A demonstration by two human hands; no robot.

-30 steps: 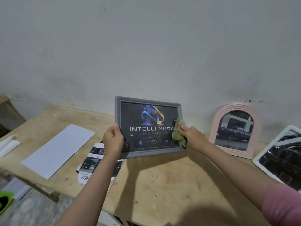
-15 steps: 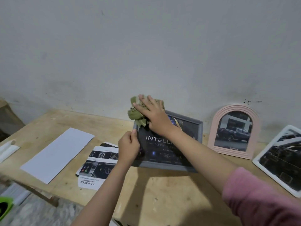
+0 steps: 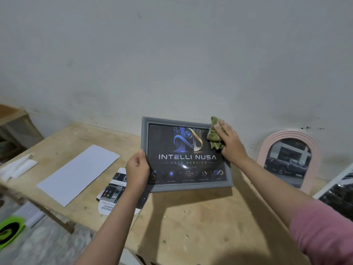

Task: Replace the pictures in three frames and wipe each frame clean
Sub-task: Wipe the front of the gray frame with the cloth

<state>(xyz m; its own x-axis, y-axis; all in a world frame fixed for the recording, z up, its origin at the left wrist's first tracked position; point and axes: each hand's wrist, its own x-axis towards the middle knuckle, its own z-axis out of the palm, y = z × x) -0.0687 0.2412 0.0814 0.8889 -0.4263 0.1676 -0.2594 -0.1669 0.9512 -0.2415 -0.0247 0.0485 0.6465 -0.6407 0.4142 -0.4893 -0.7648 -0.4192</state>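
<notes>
A grey picture frame (image 3: 146, 134) with a dark "INTELLI NUSA" print is held up above the wooden table (image 3: 191, 222). My left hand (image 3: 137, 170) grips its left edge, thumb on the front. My right hand (image 3: 230, 143) presses a crumpled green cloth (image 3: 214, 134) against the frame's upper right corner, fingers fairly straight over the cloth. A pink arched frame (image 3: 267, 148) with a truck photo leans on the wall to the right. A white frame (image 3: 334, 181) with a dark picture lies at the far right edge.
A white sheet of paper (image 3: 80, 173) lies on the left of the table. A printed car picture (image 3: 112, 196) lies below my left hand. Folded white paper (image 3: 17, 168) sits at the table's left end. A green and black object (image 3: 10, 230) is on the floor.
My right hand with the cloth swept from the frame's right side to its upper left corner, then back to the upper right corner. The frame tilted and turned back to face me.
</notes>
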